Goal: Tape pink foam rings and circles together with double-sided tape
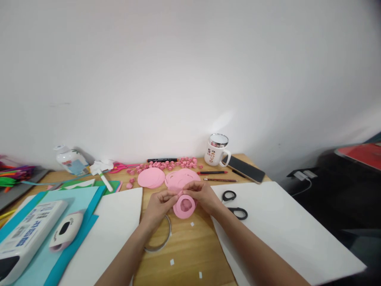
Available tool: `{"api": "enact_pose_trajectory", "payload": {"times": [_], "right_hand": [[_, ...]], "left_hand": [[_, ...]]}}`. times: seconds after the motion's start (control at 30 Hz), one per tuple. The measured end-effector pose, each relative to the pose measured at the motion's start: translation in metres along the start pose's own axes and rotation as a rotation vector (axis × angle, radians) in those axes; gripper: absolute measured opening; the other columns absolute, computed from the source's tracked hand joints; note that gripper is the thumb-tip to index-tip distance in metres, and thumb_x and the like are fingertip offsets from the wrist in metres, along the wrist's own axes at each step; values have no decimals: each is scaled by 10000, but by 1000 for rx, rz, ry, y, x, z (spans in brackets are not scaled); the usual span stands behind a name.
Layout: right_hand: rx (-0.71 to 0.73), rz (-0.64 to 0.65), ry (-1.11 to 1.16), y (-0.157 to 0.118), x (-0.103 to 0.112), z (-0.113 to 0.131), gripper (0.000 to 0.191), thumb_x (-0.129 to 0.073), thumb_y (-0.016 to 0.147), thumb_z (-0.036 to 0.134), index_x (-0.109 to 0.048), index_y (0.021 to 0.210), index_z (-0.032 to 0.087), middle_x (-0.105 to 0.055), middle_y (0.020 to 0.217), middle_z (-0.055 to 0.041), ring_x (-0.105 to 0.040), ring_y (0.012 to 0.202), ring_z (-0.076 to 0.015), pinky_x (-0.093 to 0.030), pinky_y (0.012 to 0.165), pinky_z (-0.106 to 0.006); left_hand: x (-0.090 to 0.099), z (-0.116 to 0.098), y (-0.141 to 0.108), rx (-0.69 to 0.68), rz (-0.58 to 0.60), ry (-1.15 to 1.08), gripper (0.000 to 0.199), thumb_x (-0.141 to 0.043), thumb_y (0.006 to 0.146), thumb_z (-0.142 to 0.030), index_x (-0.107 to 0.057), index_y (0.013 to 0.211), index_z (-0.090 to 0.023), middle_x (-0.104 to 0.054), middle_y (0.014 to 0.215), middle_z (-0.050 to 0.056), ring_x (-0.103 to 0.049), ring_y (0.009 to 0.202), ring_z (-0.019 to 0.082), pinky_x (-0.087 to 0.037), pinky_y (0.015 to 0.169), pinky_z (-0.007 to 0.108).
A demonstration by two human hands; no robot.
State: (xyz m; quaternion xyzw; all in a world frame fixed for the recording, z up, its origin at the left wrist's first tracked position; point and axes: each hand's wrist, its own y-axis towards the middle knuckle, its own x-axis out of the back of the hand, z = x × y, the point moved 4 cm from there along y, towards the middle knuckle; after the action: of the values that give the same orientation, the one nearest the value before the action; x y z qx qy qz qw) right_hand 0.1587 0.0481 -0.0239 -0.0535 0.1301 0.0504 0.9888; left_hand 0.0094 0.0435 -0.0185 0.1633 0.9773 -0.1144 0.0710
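Observation:
My left hand (160,204) and my right hand (202,193) meet at the middle of the wooden table, fingertips pinched on a small piece of pink paper (180,193). Just below the fingertips is a pink ring-like roll (183,214) with pink pieces showing in its centre. Behind the hands lie pink paper circles, one stack (151,177) at the left and a wider pile (183,177) beside it. Many small pink crumpled bits (169,163) are scattered farther back. A grey ring (159,248) rests near my left wrist.
White sheets lie at left (110,230) and right (276,226), with black-handled scissors (238,212) on the right one. Behind stand a mug (216,153) and a phone (245,169). A glue bottle (71,161), a white box (32,228) and coloured paper are at left.

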Motion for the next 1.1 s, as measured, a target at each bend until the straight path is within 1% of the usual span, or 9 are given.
{"api": "enact_pose_trajectory", "payload": {"times": [0.17, 0.33, 0.5, 0.6, 0.7, 0.8, 0.93, 1.1], "right_hand": [[9, -10, -21, 0, 1, -1, 236, -756, 529, 304, -650, 664, 142, -644, 624, 4, -536, 520, -93, -423, 543, -234], [18, -28, -18, 2, 3, -2, 277, -762, 513, 321, -675, 710, 148, -669, 689, -24, -578, 596, -134, -449, 601, -268], [24, 53, -9, 1, -1, 1, 279, -726, 576, 337, -686, 784, 156, -690, 784, -50, -607, 690, -156, -459, 683, -286], [24, 37, 7, 0, -1, 2, 277, -739, 559, 319, -676, 772, 153, -688, 763, -42, -606, 662, -147, -458, 654, -275], [19, 13, 7, -1, -1, 2, 258, -758, 532, 301, -655, 712, 147, -666, 677, -15, -577, 572, -117, -445, 574, -246], [19, -4, -10, -1, -1, 1, 239, -768, 517, 281, -639, 662, 142, -637, 616, 10, -542, 522, -91, -428, 538, -223], [15, -33, -31, -1, 1, 1, 253, -759, 525, 301, -659, 697, 144, -650, 656, -4, -552, 551, -103, -438, 557, -235], [24, 20, -63, -1, -2, 3, 259, -724, 574, 344, -682, 744, 152, -686, 745, -39, -596, 640, -148, -453, 632, -275]], "left_hand": [[1, 0, 1, -8, -15, -6, 281, -736, 596, -300, -687, 802, -116, -685, 624, 41, -572, 547, 110, -423, 518, 187], [1, 1, 0, -6, -21, -2, 260, -732, 603, -281, -688, 801, -118, -678, 627, 35, -564, 543, 105, -414, 503, 181], [0, -1, 0, -7, -13, 2, 279, -729, 609, -287, -686, 826, -116, -684, 651, 46, -570, 564, 113, -425, 517, 189], [-1, -3, -1, -15, -20, 12, 275, -736, 597, -289, -690, 801, -112, -682, 640, 46, -570, 563, 113, -423, 516, 185], [-2, -4, -1, -15, -23, 17, 261, -748, 576, -266, -690, 779, -112, -680, 622, 38, -564, 551, 105, -415, 508, 175], [-2, -2, -1, -8, -21, 7, 265, -754, 564, -252, -688, 777, -110, -680, 609, 39, -557, 532, 102, -409, 497, 175], [-1, -1, 0, -8, -13, 2, 274, -747, 574, -259, -686, 797, -111, -684, 619, 45, -564, 537, 108, -411, 499, 181], [-2, -4, -2, -1, -33, 28, 289, -736, 586, -302, -687, 796, -110, -686, 631, 54, -568, 531, 117, -408, 488, 189]]}}
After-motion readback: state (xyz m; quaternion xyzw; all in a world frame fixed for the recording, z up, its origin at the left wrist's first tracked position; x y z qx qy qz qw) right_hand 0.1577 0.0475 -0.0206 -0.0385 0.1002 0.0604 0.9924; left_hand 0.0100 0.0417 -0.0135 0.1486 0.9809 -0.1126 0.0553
